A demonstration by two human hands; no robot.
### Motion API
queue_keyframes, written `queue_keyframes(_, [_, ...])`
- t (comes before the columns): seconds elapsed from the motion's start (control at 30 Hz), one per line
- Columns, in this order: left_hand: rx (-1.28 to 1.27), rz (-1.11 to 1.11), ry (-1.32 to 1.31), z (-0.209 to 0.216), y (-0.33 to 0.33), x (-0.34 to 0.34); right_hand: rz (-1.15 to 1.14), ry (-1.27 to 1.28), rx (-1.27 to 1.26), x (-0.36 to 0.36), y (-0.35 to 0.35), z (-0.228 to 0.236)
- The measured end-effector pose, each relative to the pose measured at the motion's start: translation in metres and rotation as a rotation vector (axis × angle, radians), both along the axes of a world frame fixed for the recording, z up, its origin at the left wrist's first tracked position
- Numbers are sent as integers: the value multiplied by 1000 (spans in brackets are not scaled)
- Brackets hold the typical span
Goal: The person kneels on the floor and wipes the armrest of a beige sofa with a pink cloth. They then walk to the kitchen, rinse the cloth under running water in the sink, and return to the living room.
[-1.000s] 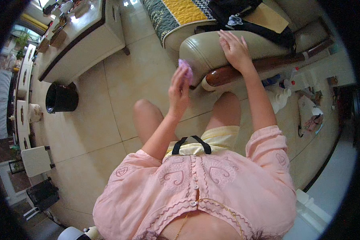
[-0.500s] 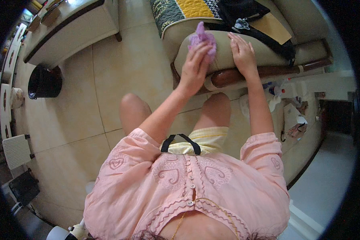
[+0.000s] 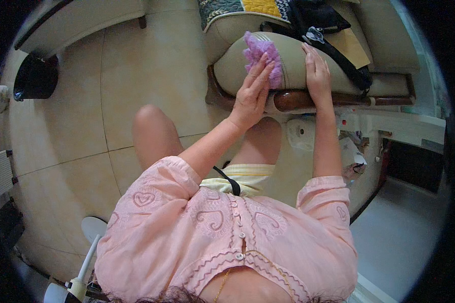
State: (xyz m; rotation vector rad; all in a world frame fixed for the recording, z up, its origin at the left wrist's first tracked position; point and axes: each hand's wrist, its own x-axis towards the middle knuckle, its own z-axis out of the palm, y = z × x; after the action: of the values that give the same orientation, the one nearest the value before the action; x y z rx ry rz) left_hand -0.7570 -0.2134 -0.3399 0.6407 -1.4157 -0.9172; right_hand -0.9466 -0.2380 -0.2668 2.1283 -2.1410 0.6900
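A fuzzy purple cloth (image 3: 261,50) lies on the rounded beige sofa armrest (image 3: 293,58). My left hand (image 3: 252,98) presses it against the cushion, fingers stretched over its near part. The cloth's far end sticks out beyond my fingertips. To the right, my right hand (image 3: 318,76) rests on the same armrest with fingers extended and nothing in it. Dark polished wood trim (image 3: 293,100) runs below the cushion, between my two wrists.
A black bag (image 3: 318,19) with a strap and a tan flat sheet (image 3: 351,48) lie on the sofa, beside a patterned quilt (image 3: 260,6). Below my right forearm is a clear plastic container (image 3: 299,135). A black bin (image 3: 36,78) stands at the far left.
The cloth under my left hand has moved right across the armrest and looks more spread out. My right hand remains on the armrest. The whole view has shifted slightly.
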Motion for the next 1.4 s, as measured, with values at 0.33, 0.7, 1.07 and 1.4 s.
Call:
queue_keyframes(0.33, [360,-6,-40,-83,33,9,4,36,20,-3,0,1])
queue_keyframes(0.7, [37,25,-27,-11,48,2,11,61,-11,-4,-1,-3])
queue_keyframes(1.07, [354,-129,-92,-107,37,28,48,-3,-25,-5,-3,-2])
queue_keyframes(1.4, [147,-102,8,-34,36,17,57,-1,-38,1,0,2])
